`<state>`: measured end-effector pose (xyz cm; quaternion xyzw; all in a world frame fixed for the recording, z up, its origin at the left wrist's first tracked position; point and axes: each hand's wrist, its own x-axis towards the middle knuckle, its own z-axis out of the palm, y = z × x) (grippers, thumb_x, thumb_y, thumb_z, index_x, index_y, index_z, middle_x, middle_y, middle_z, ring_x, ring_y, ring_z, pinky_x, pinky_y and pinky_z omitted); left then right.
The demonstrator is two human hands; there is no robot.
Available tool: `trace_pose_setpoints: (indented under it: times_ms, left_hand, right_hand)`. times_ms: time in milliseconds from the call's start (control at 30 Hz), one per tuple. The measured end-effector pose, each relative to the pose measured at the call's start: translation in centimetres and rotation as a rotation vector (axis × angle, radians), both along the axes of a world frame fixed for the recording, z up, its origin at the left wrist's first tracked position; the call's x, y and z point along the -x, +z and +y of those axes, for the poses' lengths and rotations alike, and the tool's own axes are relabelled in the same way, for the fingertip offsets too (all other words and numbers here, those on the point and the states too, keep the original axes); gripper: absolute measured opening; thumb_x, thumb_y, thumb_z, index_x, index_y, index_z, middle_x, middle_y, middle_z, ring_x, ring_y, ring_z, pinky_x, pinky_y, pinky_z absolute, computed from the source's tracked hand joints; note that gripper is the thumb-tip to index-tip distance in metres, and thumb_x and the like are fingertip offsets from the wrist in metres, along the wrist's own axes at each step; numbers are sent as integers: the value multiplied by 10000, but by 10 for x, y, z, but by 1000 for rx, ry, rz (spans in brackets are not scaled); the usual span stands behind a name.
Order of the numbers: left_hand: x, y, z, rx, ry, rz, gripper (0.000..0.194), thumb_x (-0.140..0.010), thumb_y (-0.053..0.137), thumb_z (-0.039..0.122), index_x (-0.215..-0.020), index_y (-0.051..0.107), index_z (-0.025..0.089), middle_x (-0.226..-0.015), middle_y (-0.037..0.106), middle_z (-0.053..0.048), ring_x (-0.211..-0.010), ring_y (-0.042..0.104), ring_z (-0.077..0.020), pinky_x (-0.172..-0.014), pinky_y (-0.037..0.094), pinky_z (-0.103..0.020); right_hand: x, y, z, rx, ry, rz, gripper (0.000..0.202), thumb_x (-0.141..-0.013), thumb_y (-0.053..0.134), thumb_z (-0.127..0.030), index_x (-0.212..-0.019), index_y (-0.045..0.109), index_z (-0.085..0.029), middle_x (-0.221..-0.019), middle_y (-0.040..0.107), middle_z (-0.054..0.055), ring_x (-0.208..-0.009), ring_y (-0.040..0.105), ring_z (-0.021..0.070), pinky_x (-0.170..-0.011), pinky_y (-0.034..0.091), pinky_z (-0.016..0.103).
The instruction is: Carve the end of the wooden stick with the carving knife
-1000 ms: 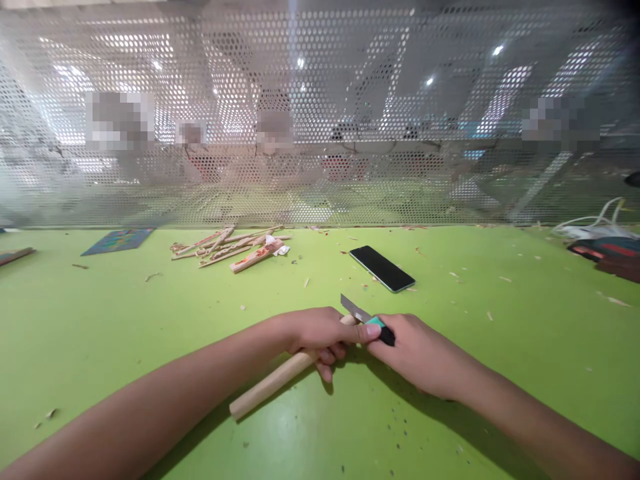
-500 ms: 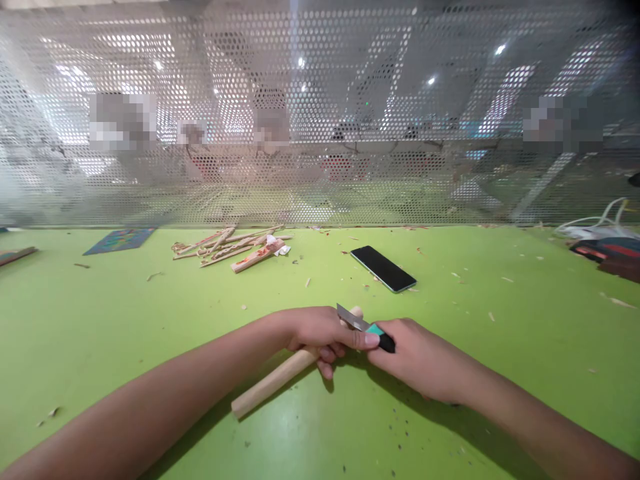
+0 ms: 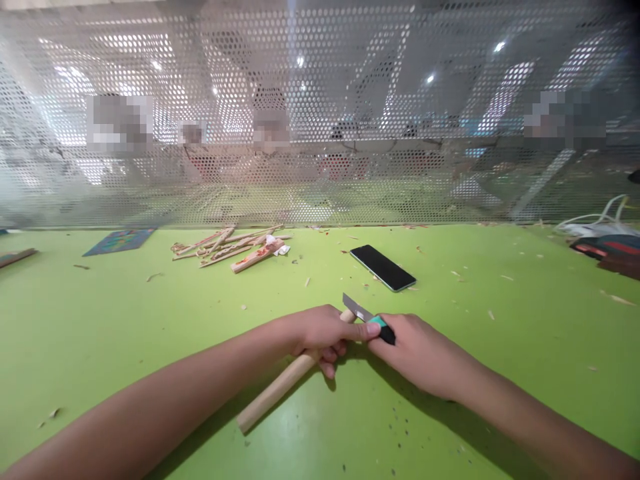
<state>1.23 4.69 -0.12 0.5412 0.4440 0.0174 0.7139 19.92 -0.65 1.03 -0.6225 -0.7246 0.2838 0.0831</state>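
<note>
A pale round wooden stick (image 3: 280,392) slants from lower left to upper right, gripped in the curled fingers of my left hand (image 3: 325,333). The left thumb stretches out to touch the handle of a utility knife (image 3: 383,329). My right hand (image 3: 419,350) is wrapped round that black and teal handle, and most of it is hidden by the fingers. The bare metal blade points up and left, close over the stick's far end; whether it touches the wood I cannot tell.
Beyond my hands lies a black smartphone (image 3: 384,268). Carved sticks (image 3: 227,243) are heaped at the back left, beside a patterned flat sheet (image 3: 120,241). White cables (image 3: 595,220) sit at far right. Shavings dot the green table (image 3: 150,320). A perforated metal screen (image 3: 320,180) stands behind, with people beyond.
The knife blade has moved slightly up and right toward the stick's tip. The stick's near end has shifted a little down and right. Both hands keep their holds.
</note>
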Motion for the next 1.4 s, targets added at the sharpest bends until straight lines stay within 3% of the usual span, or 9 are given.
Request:
trace_pose_setpoints:
  times_ms: [200,433,733,967,1067,1167,1400]
  left_hand:
    - [2,0,3,44,-42,-68,669,-545,883,706,-769,503,203,-523,422,118,-424,361,-40,-549,595,-311]
    - [9,0,13,99,-266,-166,640,-566,879,701,-810,539,217,-524,344,136,-445,307,-29,-603,572,-252]
    - [8,-2,10,65,-197,-134,698,-528,840,779,-784,508,221,-503,340,137,-438,303,-32,-558,555,-246]
    - [3,-5,5,11,-35,-97,672,-582,840,745,-714,444,218,-522,355,121,-446,343,-45,-527,559,-284]
    - [3,-9,9,128,-88,-251,591,-705,788,707,-760,459,219,-566,345,119,-457,317,-41,-563,567,-279]
    - [5,-11,16,268,-201,-332,559,-783,678,732,-756,475,211,-630,402,75,-499,382,-67,-590,584,-328]
    - [9,-16,19,236,-208,-472,472,-785,816,548,-954,512,228,-745,541,52,-659,578,-105,-730,581,-348]
  right_hand:
    - [1,1,-1,-1,-25,27,248,-953,511,-347,-789,621,-196,-680,663,19,-538,506,141,-476,310,240]
    - [2,1,-2,94,-10,72,188,-894,551,-307,-743,558,-196,-594,527,-31,-466,376,96,-417,236,221]
    - [-2,-5,0,53,33,93,225,-942,502,-329,-811,617,-186,-644,569,-19,-508,385,105,-439,259,223]
    - [1,-2,1,23,-47,65,255,-961,468,-352,-829,614,-191,-600,578,-10,-436,452,107,-415,249,220]
    - [-1,-3,3,31,-65,55,256,-957,469,-355,-790,585,-199,-569,541,-26,-396,451,98,-401,235,214]
    - [-3,-5,4,40,-81,40,242,-935,498,-346,-750,560,-202,-552,516,-35,-373,445,93,-388,214,212]
    - [-4,-3,6,62,-82,40,259,-947,487,-375,-766,560,-204,-563,526,-30,-377,439,93,-385,221,211]
